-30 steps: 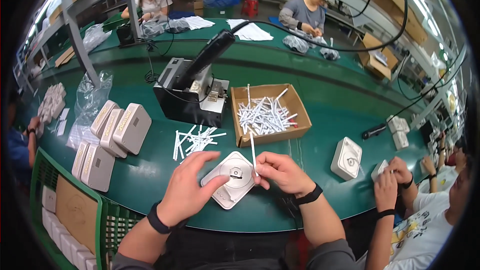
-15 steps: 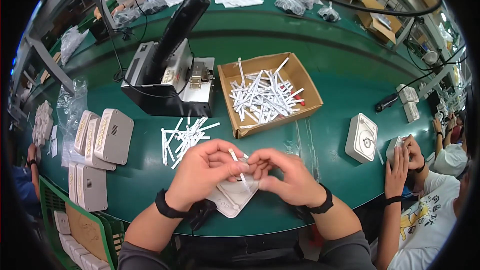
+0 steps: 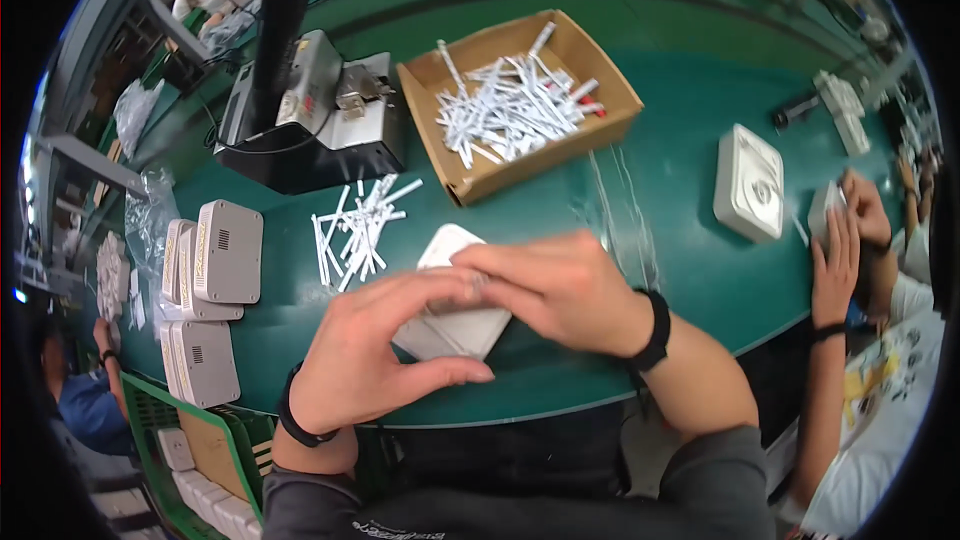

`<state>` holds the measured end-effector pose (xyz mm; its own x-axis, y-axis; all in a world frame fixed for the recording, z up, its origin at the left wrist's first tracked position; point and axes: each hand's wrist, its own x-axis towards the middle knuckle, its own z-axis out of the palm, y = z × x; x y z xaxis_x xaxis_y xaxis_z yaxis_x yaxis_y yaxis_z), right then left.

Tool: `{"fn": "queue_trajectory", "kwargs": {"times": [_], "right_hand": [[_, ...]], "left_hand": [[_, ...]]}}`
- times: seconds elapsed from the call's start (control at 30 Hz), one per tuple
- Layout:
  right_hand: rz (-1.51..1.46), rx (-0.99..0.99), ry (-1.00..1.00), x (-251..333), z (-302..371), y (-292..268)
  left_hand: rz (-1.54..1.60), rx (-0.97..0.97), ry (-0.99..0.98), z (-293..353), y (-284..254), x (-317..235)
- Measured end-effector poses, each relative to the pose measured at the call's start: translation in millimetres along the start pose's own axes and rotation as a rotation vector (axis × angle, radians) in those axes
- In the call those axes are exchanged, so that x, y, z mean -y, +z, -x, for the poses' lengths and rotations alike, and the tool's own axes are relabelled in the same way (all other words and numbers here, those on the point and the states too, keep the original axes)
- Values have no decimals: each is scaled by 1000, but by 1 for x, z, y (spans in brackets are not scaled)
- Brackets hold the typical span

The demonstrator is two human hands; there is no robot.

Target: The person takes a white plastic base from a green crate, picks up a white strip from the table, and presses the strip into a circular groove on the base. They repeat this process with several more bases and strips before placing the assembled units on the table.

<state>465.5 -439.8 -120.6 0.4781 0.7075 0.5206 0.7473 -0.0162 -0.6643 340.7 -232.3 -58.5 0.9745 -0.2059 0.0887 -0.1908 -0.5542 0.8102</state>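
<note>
Two hands meet over a white plastic housing (image 3: 450, 285) near the front edge of the green surface (image 3: 660, 180). Housing: flat, squarish, rounded corners, mostly covered; one corner pokes out toward the far side, so it sits diamond-wise; long axis cannot be told. Left hand (image 3: 395, 355) curled around its near side, right hand (image 3: 560, 290) clasped over the top, fingertips touching. Loose white sticks (image 3: 360, 230) lie just beyond; cardboard box (image 3: 520, 100) of more sticks farther back. Workshop setting, a co-worker's hands (image 3: 845, 240) at right.
</note>
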Motion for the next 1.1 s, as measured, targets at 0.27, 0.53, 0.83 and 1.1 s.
{"fn": "queue_trajectory", "kwargs": {"times": [0.27,0.53,0.83,1.1], "right_hand": [[-129,-193,-12,-24,7,4],[-55,3,229,-6,0,-3],[-23,4,152,-10,5,8],[26,73,181,-3,2,4]], "left_hand": [[-626,-265,-7,21,48,6],[-520,120,167,9,-23,31],[-621,-217,51,15,26,12],[-500,-305,46,12,22,38]]}}
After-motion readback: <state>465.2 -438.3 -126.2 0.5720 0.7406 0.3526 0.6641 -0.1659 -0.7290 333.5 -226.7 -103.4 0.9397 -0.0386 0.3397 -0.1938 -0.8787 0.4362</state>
